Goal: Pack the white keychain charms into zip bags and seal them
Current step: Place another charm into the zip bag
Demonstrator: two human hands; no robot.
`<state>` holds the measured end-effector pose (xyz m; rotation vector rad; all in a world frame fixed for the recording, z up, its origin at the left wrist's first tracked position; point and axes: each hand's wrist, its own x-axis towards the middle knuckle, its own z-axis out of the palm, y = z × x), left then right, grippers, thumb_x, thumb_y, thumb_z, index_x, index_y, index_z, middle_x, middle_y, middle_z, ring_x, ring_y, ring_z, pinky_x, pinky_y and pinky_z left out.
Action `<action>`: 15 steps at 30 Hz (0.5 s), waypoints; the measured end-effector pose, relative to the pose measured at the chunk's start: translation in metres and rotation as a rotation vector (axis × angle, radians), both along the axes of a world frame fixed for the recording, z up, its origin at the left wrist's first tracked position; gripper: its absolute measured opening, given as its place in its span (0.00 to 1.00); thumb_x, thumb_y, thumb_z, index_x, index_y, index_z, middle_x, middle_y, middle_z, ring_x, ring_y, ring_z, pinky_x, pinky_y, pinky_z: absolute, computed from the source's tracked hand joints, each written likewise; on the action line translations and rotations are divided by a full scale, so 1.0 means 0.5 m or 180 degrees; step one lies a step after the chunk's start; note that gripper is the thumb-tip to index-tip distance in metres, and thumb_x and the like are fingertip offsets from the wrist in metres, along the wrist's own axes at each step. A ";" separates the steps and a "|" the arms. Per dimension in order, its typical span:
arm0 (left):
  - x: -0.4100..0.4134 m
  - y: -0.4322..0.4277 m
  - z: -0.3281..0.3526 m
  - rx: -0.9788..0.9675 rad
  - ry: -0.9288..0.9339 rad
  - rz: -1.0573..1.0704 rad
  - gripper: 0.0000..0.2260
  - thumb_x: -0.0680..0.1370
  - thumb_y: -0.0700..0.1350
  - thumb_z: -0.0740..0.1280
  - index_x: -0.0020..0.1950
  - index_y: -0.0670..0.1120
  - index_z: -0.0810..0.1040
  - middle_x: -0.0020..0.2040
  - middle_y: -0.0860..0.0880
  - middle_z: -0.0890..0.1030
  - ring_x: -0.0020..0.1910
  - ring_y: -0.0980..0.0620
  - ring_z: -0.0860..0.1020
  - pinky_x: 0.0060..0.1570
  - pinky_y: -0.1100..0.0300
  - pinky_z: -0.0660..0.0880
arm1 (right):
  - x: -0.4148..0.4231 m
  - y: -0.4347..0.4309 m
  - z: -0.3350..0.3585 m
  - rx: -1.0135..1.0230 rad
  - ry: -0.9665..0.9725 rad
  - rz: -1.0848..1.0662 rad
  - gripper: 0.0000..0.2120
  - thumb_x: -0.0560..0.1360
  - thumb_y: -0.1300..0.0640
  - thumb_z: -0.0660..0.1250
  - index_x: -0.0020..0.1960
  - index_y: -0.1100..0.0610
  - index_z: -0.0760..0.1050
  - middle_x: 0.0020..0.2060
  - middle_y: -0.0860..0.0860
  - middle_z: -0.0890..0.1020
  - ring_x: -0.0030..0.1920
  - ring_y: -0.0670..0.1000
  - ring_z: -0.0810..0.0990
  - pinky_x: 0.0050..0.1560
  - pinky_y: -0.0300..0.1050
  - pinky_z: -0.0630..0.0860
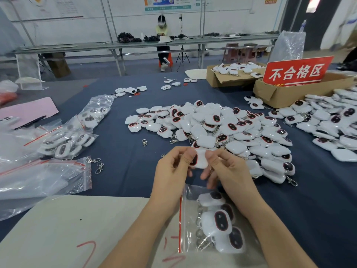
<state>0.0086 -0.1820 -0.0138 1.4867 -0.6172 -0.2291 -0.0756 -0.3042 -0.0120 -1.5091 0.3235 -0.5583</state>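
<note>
I'm pinching one white charm in the fingers of my left hand and right hand, just above the zip bag — several are lying inside, seal seemingly undone — a big pile is waiting beyond it

White keychain charms and clear zip bags, part packed.

One charm, white and rounded with a dark, red-rimmed oval window, is pinched between the left hand and right hand. A zip bag with a red seal stripe lies flat below it, holding several charms with metal clasps. A loose pile is heaped on the tabletop behind. Filled bags and empty bags lie at left.
</note>
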 end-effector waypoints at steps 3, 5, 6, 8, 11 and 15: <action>0.000 0.003 0.002 0.0235 0.0036 -0.0052 0.16 0.84 0.52 0.61 0.48 0.46 0.84 0.30 0.55 0.77 0.28 0.60 0.73 0.31 0.70 0.70 | -0.001 0.006 0.004 -0.0192 0.0298 0.0019 0.18 0.80 0.47 0.64 0.41 0.60 0.76 0.29 0.56 0.83 0.22 0.50 0.73 0.25 0.37 0.72; 0.000 0.004 0.004 0.0329 0.0089 -0.0066 0.16 0.85 0.54 0.61 0.49 0.48 0.85 0.28 0.55 0.76 0.27 0.60 0.72 0.29 0.70 0.69 | -0.001 0.006 0.003 -0.0247 0.0351 0.0030 0.20 0.81 0.47 0.63 0.41 0.63 0.76 0.27 0.54 0.81 0.22 0.50 0.72 0.26 0.36 0.71; 0.001 0.003 0.004 0.0340 0.0117 -0.0055 0.16 0.84 0.54 0.61 0.49 0.48 0.85 0.27 0.55 0.76 0.26 0.60 0.72 0.29 0.70 0.69 | -0.001 0.006 0.003 -0.0255 0.0364 0.0039 0.20 0.81 0.47 0.63 0.41 0.63 0.76 0.27 0.54 0.81 0.22 0.50 0.72 0.26 0.35 0.71; 0.002 0.001 0.005 0.0327 0.0176 -0.0040 0.15 0.84 0.53 0.61 0.49 0.48 0.85 0.27 0.55 0.76 0.26 0.60 0.72 0.29 0.69 0.69 | -0.002 0.006 0.004 -0.0255 0.0360 0.0051 0.20 0.81 0.47 0.63 0.39 0.60 0.76 0.26 0.54 0.80 0.22 0.50 0.72 0.26 0.35 0.71; 0.002 0.000 0.004 0.0222 0.0205 -0.0043 0.13 0.83 0.53 0.64 0.50 0.47 0.84 0.30 0.55 0.78 0.28 0.60 0.74 0.31 0.70 0.71 | -0.001 0.007 0.005 -0.0275 0.0325 0.0024 0.21 0.81 0.47 0.63 0.33 0.54 0.76 0.27 0.54 0.81 0.22 0.49 0.73 0.26 0.35 0.71; 0.004 0.004 0.003 0.0015 0.0147 -0.0347 0.09 0.80 0.53 0.69 0.59 0.53 0.82 0.42 0.56 0.85 0.39 0.61 0.81 0.41 0.70 0.76 | -0.003 0.004 0.005 -0.0247 0.0164 0.0018 0.20 0.79 0.44 0.64 0.36 0.56 0.79 0.27 0.51 0.82 0.21 0.49 0.74 0.26 0.37 0.72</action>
